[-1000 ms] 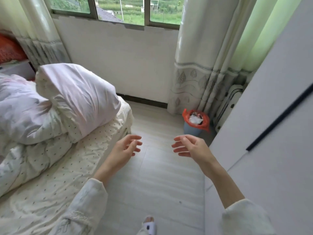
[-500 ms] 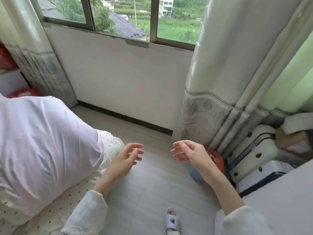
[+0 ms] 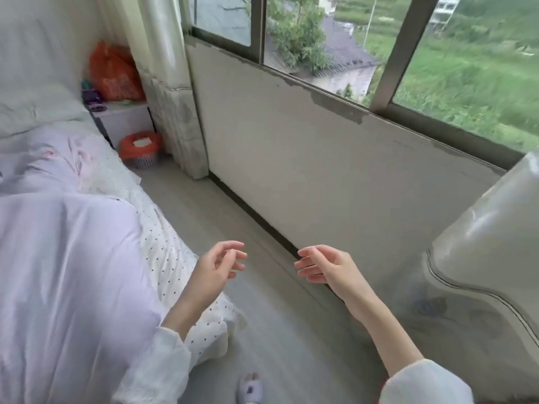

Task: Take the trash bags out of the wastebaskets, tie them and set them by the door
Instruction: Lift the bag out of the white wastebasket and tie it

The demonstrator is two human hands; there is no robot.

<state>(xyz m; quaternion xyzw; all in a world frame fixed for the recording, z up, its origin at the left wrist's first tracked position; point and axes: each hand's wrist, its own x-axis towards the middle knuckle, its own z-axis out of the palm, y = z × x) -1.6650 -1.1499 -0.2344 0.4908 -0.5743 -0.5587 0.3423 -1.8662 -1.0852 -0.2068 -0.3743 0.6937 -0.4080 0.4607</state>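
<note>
One wastebasket [image 3: 143,158] at ten o'clock, far corner, beside nightstand [image 3: 124,121]; its orange trash bag [image 3: 139,143] likely light, soft, crinkly, best gathered at the folded rim. Left hand [image 3: 214,269] and right hand [image 3: 326,268] empty, fingers loosely spread. Bed [image 3: 163,237] narrows the floor path; curtain [image 3: 178,121] hangs adjacent.

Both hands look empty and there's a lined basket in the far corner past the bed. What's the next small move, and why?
Probably step forward along the grey floor strip between the bed and the window wall, toward the white perforated wastebasket with the orange-red plastic liner. The left hand and right hand are open, holding nothing, and far short of the basket; its bag sits in place, untied.
</note>
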